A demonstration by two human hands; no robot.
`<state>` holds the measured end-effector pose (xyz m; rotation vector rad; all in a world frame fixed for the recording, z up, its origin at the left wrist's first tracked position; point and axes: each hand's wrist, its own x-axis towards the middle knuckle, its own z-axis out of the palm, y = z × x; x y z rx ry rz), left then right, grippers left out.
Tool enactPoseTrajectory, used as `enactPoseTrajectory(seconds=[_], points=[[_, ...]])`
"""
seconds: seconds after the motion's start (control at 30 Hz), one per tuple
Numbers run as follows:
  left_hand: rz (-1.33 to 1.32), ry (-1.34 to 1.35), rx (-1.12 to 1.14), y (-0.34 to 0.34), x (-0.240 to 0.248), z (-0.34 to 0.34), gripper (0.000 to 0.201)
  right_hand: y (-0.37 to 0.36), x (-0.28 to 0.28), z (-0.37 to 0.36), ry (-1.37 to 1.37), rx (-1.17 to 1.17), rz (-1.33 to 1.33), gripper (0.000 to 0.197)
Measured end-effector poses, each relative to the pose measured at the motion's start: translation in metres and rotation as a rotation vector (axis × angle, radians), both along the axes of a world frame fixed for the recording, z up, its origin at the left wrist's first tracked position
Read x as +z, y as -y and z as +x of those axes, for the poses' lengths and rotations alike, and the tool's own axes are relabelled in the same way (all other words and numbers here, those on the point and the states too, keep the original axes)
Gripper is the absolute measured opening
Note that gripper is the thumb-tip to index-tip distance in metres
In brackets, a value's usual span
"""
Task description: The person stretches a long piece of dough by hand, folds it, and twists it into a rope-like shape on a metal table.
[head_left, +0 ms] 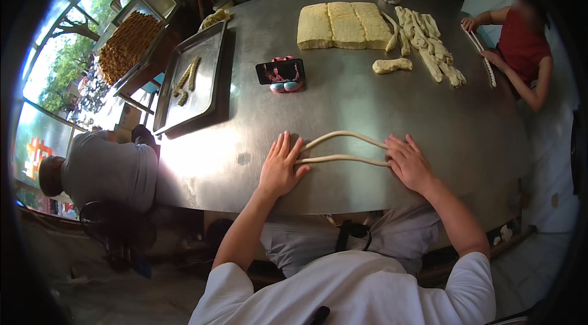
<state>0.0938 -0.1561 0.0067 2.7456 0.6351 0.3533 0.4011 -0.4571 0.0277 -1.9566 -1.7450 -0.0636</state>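
1. Two thin dough strands point(343, 134) are lying on the metal table point(343, 101), bowing away between the person's hands – shaped long and slim, but running apart, not wound together.
2. The left hand point(283, 166) is resting palm-down over their left ends, fingers spread; the right hand point(409, 163) is covering the other ends, fingers loosely spread. Neither is visibly pinching; the undersides are hidden.
3. Beyond, a dough lump point(392, 66), a pile of dough strips point(429, 46) and a thick dough block point(346, 25) are waiting unrolled.
4. A phone point(280, 72) is standing nearby.
5. Leftward, a tray point(196, 104) is holding a few twisted pieces point(193, 74) – apparently shaped already.
6. At right, a co-worker point(523, 49) is handling more strands.
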Motion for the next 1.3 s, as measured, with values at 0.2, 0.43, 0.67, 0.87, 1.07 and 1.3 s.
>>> enactPoseTrajectory(seconds=[0.2, 0.43, 0.67, 0.87, 1.07, 1.3], points=[[0.005, -0.041, 0.300, 0.013, 0.004, 0.019, 0.088, -0.017, 0.032, 0.052, -0.897, -0.427, 0.026, 0.006], [0.096, -0.137, -0.031, 0.030, 0.018, -0.010, 0.082, 0.014, 0.009, 0.014, -0.214, -0.030, -0.169, 0.011], [0.045, 0.111, 0.270, -0.008, -0.005, 0.067, 0.087, -0.060, 0.012, 0.041, -0.250, -0.346, -0.095, 0.009], [0.222, -0.226, -0.034, 0.059, 0.042, 0.000, 0.085, 0.021, 0.015, 0.041, -0.346, -0.063, -0.243, 0.014], [0.144, 0.243, 0.306, -0.025, -0.009, 0.085, 0.091, -0.077, 0.034, 0.035, -0.035, -0.384, -0.243, 0.012], [0.178, -0.287, 0.066, 0.070, 0.054, 0.029, 0.091, 0.021, -0.019, 0.076, -0.837, -0.185, -0.128, 0.011]])
